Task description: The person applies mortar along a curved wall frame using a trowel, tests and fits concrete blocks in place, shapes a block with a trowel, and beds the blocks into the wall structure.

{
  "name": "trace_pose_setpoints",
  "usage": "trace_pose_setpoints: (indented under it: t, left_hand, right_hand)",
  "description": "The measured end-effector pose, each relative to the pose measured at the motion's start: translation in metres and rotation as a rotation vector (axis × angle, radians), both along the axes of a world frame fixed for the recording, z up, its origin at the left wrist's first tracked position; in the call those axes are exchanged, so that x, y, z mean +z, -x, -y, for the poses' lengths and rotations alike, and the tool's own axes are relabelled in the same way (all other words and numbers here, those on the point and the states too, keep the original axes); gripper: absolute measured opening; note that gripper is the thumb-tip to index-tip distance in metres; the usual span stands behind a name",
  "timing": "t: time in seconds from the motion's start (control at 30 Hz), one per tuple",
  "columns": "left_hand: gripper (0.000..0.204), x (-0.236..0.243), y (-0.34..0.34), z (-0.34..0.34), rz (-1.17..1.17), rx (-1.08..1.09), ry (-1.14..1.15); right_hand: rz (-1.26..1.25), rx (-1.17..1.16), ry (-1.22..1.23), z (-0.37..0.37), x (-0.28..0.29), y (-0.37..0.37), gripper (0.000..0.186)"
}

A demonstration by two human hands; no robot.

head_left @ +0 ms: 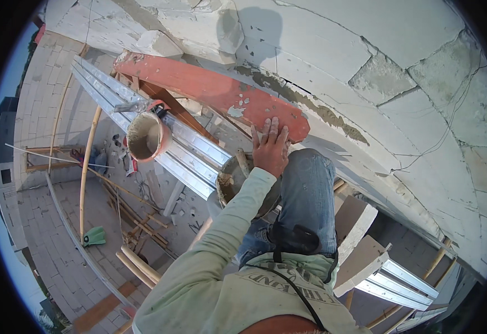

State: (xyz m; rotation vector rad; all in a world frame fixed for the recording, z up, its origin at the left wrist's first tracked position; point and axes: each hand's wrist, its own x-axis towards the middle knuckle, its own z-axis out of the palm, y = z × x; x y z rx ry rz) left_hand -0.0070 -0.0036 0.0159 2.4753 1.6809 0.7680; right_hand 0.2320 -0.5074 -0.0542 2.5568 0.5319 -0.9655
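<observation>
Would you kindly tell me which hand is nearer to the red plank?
Left: the left hand rests on the red plank, near one end; the right hand is out of view.

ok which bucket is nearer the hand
The dark bucket, close by the left hand and partly hidden by its sleeve; the pinkish bucket sits farther left, on metal planks.

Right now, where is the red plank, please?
In the head view, the red plank slants from the upper left toward the centre, alongside the pale block wall. The left hand rests on its lower right end.
</observation>
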Motion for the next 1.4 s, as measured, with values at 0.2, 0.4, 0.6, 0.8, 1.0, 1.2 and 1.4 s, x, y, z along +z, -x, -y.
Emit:
trace_pose_setpoints:
  t: [0.2, 0.4, 0.6, 0.8, 1.0, 1.2, 1.4]
  left_hand:
    - [0.040, 0.000, 0.003, 0.003, 0.040, 0.032, -0.003]
    - [0.041, -0.004, 0.001, 0.005, 0.086, 0.068, -0.002]
    - [0.043, -0.006, 0.002, 0.008, 0.091, 0.097, 0.018]
    - [0.047, -0.002, 0.004, 0.014, 0.072, 0.086, 0.107]
    - [0.046, -0.009, -0.001, 0.014, 0.037, 0.115, 0.082]
    - [0.045, -0.017, -0.004, 0.010, 0.068, 0.091, 0.064]
    - [0.042, -0.016, -0.004, 0.010, 0.038, 0.094, 0.050]
  right_hand:
    - [-0.148, 0.226, 0.128, 0.006, -0.012, -0.042, 0.046]
    - [-0.339, 0.576, 0.189, -0.037, 0.017, -0.088, 0.044]
    - [0.086, 0.492, -0.421, -0.177, 0.084, -0.108, 0.034]
    - [0.019, 0.670, -0.868, -0.313, 0.127, -0.059, 0.037]
    - [-0.025, 0.970, -1.238, -0.396, 0.196, -0.002, 0.036]
    - [0.107, 1.220, -1.547, -0.466, 0.267, 0.002, 0.034]
    - [0.157, 1.315, -1.795, -0.505, 0.307, -0.008, 0.034]
